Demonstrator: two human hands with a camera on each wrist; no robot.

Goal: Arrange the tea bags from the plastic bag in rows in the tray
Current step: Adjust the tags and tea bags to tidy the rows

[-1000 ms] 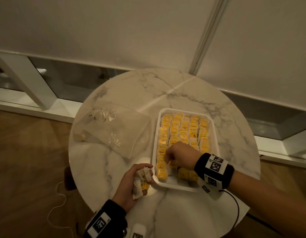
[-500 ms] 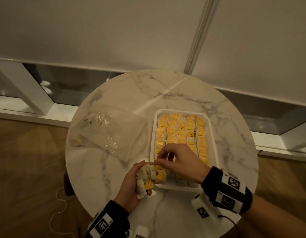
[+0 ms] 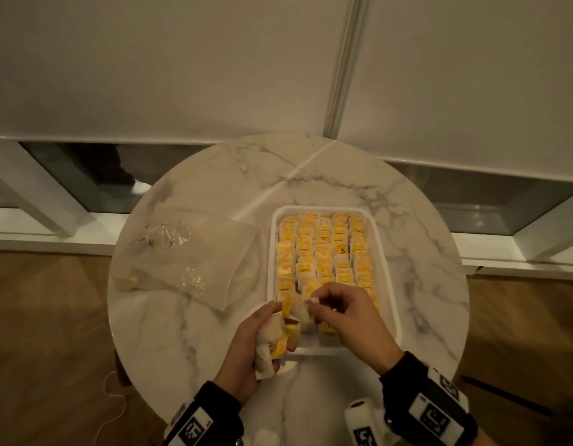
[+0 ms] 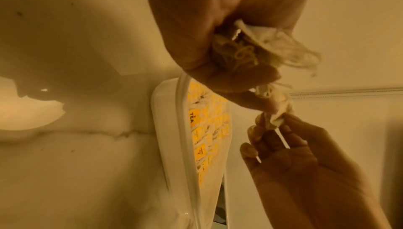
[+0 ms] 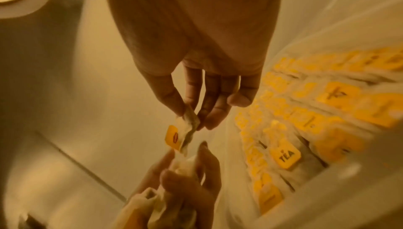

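Observation:
A white tray (image 3: 392,278) on the round marble table (image 3: 310,175) holds rows of tea bags (image 3: 323,249) with yellow tags. My left hand (image 3: 265,329) grips a bunch of tea bags (image 3: 272,339) at the tray's near-left corner. My right hand (image 3: 314,302) pinches one tea bag (image 5: 189,126) with thumb and forefinger, its yellow tag (image 5: 173,137) hanging just above the left hand (image 5: 187,177). In the left wrist view the pinched bag (image 4: 277,114) sits between both hands beside the tray (image 4: 174,129).
A nearly flat clear plastic bag (image 3: 188,255) lies left of the tray, with one small piece (image 3: 129,281) at its near-left end. The table edge curves close to both wrists. Wooden floor and a white window ledge surround the table.
My right hand left the near rows of the tray, moved left to the bunch in my left hand and now pinches one bag from it. The left hand lifted slightly toward the tray.

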